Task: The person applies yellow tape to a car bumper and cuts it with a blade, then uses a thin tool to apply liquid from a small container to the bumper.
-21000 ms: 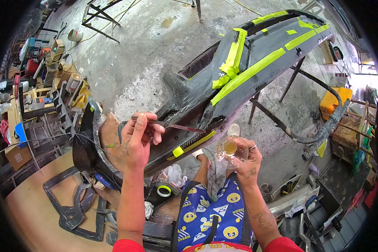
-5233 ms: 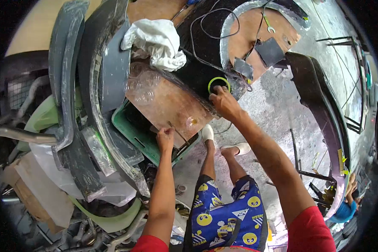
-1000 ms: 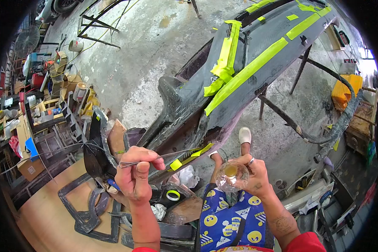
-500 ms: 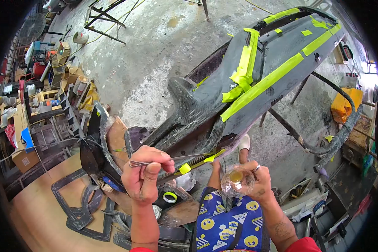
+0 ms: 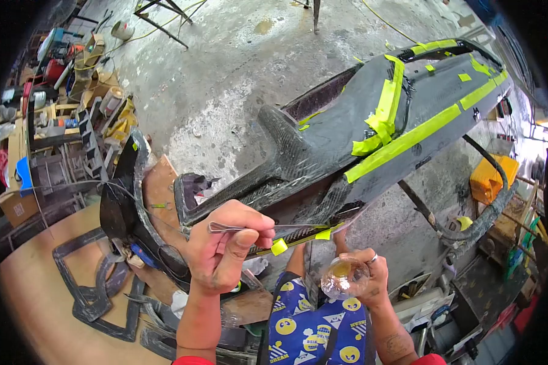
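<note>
Over on the L, near side, a black angular frame (image 5: 106, 329) lies on a tan board (image 5: 27, 304). Next along, L grip (image 5: 225, 246): bare hand, palm side up-ish, thumb & fingers pinched tight on a thin metal tool (image 5: 295, 226). Tool's looped end pokes out L past the knuckles; shaft runs R, approx. level, beyond the fingertips. Its far end is right by the lower edge of the big blk woven panel (image 5: 323, 143); can't tell from here if it's touching. Two small yellow-grn tape bits sit just below the shaft, on that edge: one squarish (image 5: 279, 246), one further R (image 5: 323, 235). Panel slants from beside L grip up to far R, w/ a long tape strip (image 5: 405, 143) along it.

R of the tool tip & nearer, a clear plastic cup (image 5: 341, 283), yellowish stuff in the bottom. R grip (image 5: 371, 277) is clamped on it, fingers wrapped round the R side, ring on one finger. Cup's above the patterned blue shorts (image 5: 323, 334), apart from the panel. Further R, a yellow-orange container (image 5: 493, 176).
</note>
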